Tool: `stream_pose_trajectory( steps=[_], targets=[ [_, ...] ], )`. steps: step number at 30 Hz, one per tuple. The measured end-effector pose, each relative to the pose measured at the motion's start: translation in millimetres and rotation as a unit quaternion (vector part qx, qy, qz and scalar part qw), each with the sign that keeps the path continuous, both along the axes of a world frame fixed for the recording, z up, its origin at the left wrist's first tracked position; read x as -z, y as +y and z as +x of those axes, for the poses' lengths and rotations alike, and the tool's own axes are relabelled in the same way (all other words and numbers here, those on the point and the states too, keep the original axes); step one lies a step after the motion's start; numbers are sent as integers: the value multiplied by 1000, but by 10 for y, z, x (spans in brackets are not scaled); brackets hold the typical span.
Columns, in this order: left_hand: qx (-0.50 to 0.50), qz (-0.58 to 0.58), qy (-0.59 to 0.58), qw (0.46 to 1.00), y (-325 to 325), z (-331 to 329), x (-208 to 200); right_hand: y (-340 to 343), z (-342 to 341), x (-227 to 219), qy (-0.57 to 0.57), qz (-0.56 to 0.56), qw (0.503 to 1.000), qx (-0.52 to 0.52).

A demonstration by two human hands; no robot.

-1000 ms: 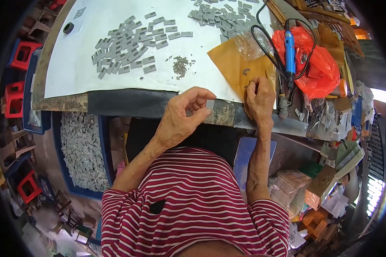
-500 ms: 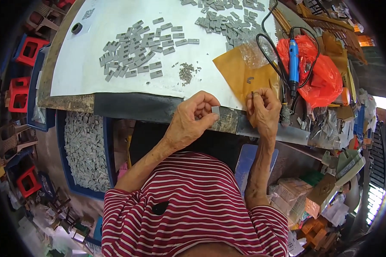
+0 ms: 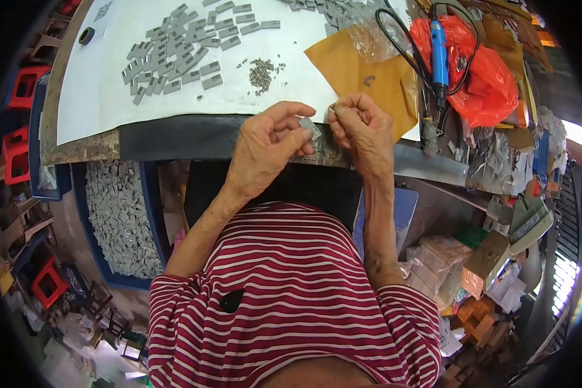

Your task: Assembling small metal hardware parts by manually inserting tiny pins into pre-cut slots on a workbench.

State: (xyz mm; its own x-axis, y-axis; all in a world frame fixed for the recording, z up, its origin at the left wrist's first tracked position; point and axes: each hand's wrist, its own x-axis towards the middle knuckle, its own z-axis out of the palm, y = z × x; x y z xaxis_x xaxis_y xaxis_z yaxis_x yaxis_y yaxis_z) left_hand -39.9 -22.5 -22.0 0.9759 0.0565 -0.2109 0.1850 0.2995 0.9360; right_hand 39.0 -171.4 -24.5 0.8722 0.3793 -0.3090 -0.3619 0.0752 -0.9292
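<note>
Apparently we're at pairing step: left hand (image 3: 263,147) pinches grey block (image 3: 310,127) near bench edge (image 3: 187,138), right hand (image 3: 366,134) pinches small thin piece (image 3: 332,109) just beside; next move likely calls for careful alignment.

We find the broad white paper sheet (image 3: 110,97) brightly lit, the small grey rectangular piece (image 3: 310,127) catching a pale sheen, and the space below the worn wooden table edge (image 3: 87,149) sunk in dark shadow. On the right, glare burns out the white slatted opening (image 3: 564,284). Our fisheye view bends the table edge, blackens at its rim, and softens detail toward the left and right sides.
</note>
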Motion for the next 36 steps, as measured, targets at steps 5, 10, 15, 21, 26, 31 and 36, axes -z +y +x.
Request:
stream_pose_trajectory(
  steps=[5, 10, 15, 21, 26, 31, 36],
  targets=[
    [-6, 13, 2, 1000, -8, -2, 58, 10, -31, 20, -18, -5, 1000, -10],
    [-7, 21, 1, 1000, 6, -5, 72, 10, -54, 30, -22, 6, 1000, -17],
    [-14, -1, -6, 1000, 11, 1, 132, 6, -83, 35, -16, 19, 1000, -17],
    [-24, -22, -18, 999, 8, -6, 169, -13, -134, 56, -34, 28, 999, -23],
    [-30, -18, -21, 999, 1, -15, 165, -31, -173, 33, -27, 3, 999, -36],
    [-41, 35, -28, 998, -39, -29, 170, -29, -201, 52, -23, -31, 998, -52],
    [-58, 73, -34, 995, -70, -44, 176, -16, -217, 53, -26, -36, 997, -61]
  ],
)
